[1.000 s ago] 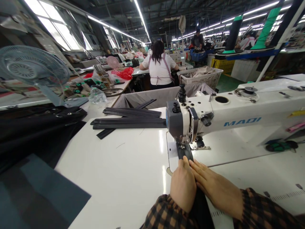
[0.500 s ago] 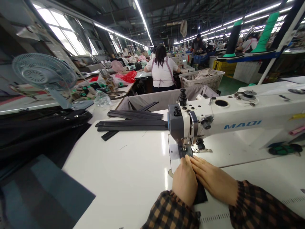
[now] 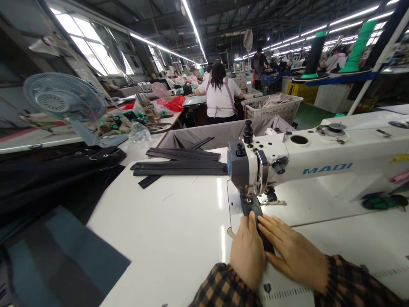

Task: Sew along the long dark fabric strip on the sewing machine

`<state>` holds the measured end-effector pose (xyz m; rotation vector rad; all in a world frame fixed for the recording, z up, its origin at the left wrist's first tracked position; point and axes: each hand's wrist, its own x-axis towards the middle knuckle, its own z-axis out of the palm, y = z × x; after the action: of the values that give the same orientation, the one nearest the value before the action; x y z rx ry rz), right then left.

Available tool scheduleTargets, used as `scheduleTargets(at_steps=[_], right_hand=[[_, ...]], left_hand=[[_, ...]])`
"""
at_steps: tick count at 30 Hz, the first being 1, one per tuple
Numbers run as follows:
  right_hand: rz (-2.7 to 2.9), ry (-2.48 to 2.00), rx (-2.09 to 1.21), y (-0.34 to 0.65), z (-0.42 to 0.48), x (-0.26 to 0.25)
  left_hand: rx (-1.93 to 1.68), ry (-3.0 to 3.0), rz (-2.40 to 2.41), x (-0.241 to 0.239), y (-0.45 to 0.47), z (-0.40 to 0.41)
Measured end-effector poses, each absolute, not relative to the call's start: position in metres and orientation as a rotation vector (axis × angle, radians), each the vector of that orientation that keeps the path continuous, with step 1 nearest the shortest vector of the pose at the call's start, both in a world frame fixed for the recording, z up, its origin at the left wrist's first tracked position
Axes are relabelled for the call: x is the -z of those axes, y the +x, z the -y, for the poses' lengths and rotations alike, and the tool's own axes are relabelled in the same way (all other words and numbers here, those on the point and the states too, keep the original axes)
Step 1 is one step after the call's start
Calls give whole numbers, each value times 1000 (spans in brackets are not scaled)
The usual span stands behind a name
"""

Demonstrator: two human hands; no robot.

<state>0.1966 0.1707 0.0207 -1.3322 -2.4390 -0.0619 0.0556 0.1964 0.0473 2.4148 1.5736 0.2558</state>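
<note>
White sewing machine — reads "MAQI".

Desk fan upper left. Stack of black strips mid-frame on white counter. Seated person and laundry basket top centre.

I wore a long-sleeved shirt in a brown-and-black check, the plaid squares dark with thin orange-tan lines crossing them. The cuffs reached my wrists on both arms. My left hand and my right hand were bare, without gloves, rings or a watch showing.
</note>
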Motion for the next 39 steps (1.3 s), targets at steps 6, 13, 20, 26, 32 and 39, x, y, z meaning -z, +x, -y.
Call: scheduleTargets(at_steps=[6,13,20,26,32,39], right_hand=[[2408,-1368,131,194,-158,-23],[2309,-1273,279,185,-154,-14],[2092,-1170,365,177,-157,-7],[2120,-1136,240,179,-154,-9],[2167,-1119,247,182,-156,-5],[2213,-1152,221,187,-184,-10]], left_hand=[[-312,2503,-1531,-42,46,-185],[-500,2992,-1217,-30,37,-188],[-544,3188,-1097,-26,37,-187],[-370,3153,-1088,-31,38,-186],[-253,3034,-1118,-40,36,-190],[-269,3096,-1054,-47,33,-213]])
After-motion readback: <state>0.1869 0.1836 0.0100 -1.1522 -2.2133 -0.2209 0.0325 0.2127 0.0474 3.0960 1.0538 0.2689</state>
